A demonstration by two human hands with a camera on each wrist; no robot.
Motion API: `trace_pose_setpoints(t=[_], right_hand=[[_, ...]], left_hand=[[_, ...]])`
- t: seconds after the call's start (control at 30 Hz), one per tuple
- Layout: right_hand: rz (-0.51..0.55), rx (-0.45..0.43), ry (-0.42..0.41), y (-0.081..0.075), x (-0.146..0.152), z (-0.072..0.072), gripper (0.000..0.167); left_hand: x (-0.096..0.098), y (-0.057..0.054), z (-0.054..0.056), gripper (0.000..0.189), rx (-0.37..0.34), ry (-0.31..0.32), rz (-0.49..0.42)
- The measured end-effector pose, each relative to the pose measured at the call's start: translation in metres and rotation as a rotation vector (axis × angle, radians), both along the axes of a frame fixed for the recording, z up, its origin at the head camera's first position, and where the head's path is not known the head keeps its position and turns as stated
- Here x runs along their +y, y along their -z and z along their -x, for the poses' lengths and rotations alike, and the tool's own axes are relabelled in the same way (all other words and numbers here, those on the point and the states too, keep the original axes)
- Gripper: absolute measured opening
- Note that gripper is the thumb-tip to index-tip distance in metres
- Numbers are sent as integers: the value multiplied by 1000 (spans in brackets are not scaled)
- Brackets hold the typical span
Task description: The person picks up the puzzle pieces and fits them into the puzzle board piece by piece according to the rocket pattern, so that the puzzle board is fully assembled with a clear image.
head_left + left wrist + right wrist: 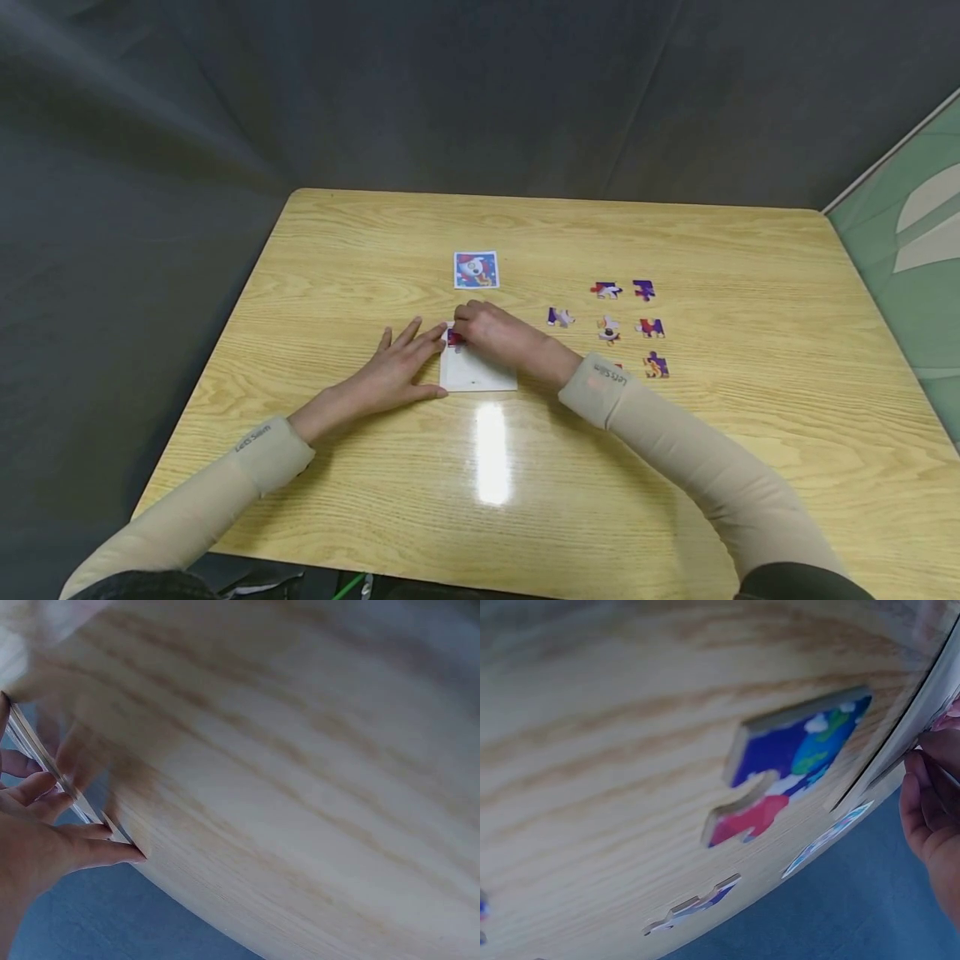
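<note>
A shallow white puzzle board (480,373) lies near the middle of the table. My left hand (397,367) is spread at its left side, fingers extended and touching the edge; the left wrist view shows the same hand (45,832) along that edge. A red and purple puzzle piece (454,338) sits in the board's upper left corner. Over the upper part of the board, my right hand (491,332) has curled fingers that seem to pinch a jigsaw piece, mostly hidden by the hand. In the right wrist view, this hand (937,817) is at the board's edge.
Behind the board lies a small square picture card (476,271). Several loose puzzle pieces (650,328) are scattered to the right, one partly hidden by the right sleeve. A large-looking piece (795,765) lies close to the right wrist camera. Dark cloth (480,100) hangs behind the table.
</note>
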State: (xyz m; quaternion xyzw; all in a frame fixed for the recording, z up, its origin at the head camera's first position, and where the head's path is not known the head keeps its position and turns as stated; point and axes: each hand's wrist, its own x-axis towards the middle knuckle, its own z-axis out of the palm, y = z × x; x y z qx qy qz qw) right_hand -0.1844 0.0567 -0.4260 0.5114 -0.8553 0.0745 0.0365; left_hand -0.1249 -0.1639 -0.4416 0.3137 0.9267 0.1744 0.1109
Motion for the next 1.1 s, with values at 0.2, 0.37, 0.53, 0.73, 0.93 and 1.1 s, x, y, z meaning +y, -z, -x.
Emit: trace_pose_setpoints(t=[0.2,0.37,0.53,0.73,0.93,1.1], right_hand=[[18,-10,17,-1,1,1,15],[87,-27,19,0,3,1,12],[112,-49,26,0,3,0,13],[120,-67,28,1,5,-2,22],[115,-95,52,0,9,-3,32],[99,-106,71,0,9,-4,37]], left_hand=[[0,1,1,75,3,5,5],[0,1,1,75,8,5,12],[-1,1,1,75,9,6,13],[-1,0,2,74,2,7,5],[-1,0,1,74,-3,7,2],[0,-1,1,74,0,6,3]])
